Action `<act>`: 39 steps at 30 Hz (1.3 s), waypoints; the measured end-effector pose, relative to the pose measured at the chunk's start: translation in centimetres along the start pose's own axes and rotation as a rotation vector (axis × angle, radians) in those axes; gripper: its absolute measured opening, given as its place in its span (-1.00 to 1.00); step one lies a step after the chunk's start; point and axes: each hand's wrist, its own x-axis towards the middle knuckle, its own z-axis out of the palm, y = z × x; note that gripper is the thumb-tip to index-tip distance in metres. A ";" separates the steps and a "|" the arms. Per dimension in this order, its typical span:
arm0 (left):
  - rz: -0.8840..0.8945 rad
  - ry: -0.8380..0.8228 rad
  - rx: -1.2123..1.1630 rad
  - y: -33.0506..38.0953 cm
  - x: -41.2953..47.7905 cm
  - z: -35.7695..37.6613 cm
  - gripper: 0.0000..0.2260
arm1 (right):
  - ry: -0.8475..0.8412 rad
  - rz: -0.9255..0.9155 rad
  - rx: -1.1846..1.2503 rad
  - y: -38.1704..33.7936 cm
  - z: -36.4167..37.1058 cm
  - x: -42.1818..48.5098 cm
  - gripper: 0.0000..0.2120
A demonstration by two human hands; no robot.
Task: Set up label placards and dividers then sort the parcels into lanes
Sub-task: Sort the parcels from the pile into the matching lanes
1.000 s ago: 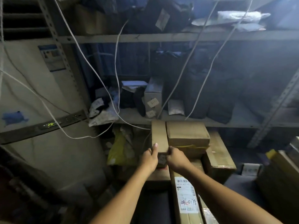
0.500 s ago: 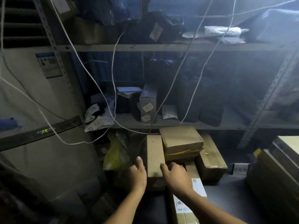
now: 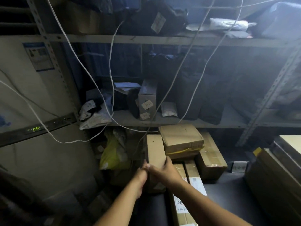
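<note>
Your left hand and right hand both grip the near end of the narrow box. Its long axis runs from your hands toward 12 o'clock, touching the stacked boxes at 1 o'clock; both hands are equally near

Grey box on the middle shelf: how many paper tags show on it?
2. The upper tag is on the front face of the grey box; the lower tag is just below it, near the bottom edge. The other faces are hidden, so there may be more.
</note>
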 end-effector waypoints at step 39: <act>0.518 -0.125 -0.111 5.1 -11.4 -4.1 -0.62 | -0.088 -0.099 0.018 -9.7 -4.7 -8.4 -0.76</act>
